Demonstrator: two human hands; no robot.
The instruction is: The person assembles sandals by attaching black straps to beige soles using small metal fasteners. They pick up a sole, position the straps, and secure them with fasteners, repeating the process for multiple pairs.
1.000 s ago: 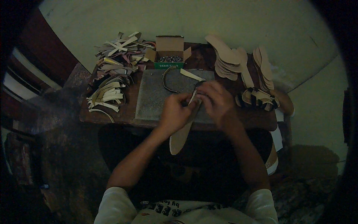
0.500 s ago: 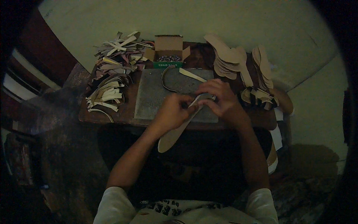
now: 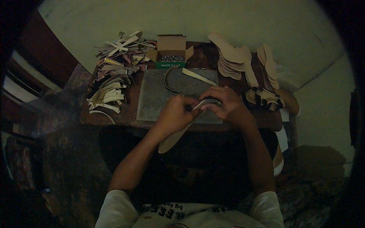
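Observation:
Between my hands, over the table's near edge, is a tan insole (image 3: pixel 173 141), its wide end hanging down toward my lap. My left hand (image 3: pixel 178 111) pinches it along its middle. At its far end, my right hand (image 3: pixel 225 103) grips it with thumb below and fingers above, where a pale curved edge (image 3: pixel 209 101) shows. Just beyond lie a curved dark-edged strip (image 3: pixel 166 80) and a cream strip (image 3: pixel 198 76), both on a grey slab (image 3: pixel 150 95). My fingers hide part of the insole.
An open cardboard box (image 3: pixel 171 45) of small metal pieces stands at the back. Piled strips (image 3: pixel 108 95) cover the table's left side. Stacked insoles (image 3: pixel 230 57) lie at the back right, with strapped sandal pieces (image 3: pixel 264 98) nearer. A wall (image 3: pixel 197 17) rises behind the table.
The insole's near end has shifted slightly left and up. My right fingers have lowered a little over the far end, which looks more bent. Both hands keep their hold.

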